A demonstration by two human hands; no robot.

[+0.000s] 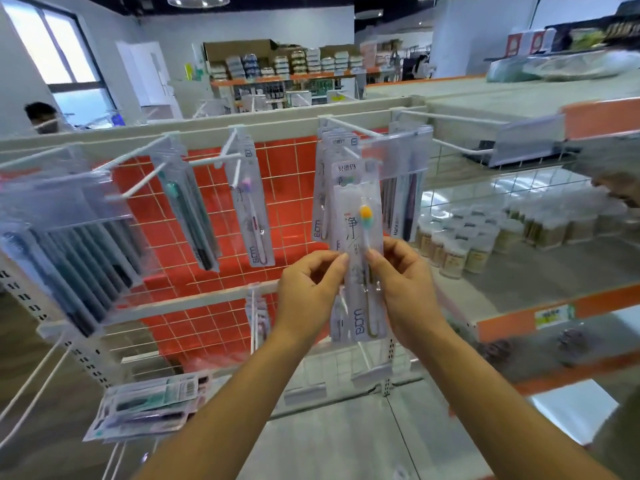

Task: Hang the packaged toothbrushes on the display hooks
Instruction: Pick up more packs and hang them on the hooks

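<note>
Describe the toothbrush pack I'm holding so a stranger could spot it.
Find the white wire rack backed by red tiles. Right of its middle, the left hand and right hand pinch one clear pack in front of a hanging stack. Its brush head is orange and teal, unlike the purple-headed brush and dark brushes to the left.

Red tiles (287, 161), tall window (55, 46)

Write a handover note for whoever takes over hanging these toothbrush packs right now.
Left hand and right hand both pinch the orange-headed toothbrush pack by its edges, its top near a white hook; whether it is threaded on cannot be told.
Done: other packs hang on the upper hooks, such as the pink toothbrush pack.
Left: seat this pack; a pile of packs lies lower left.
</note>
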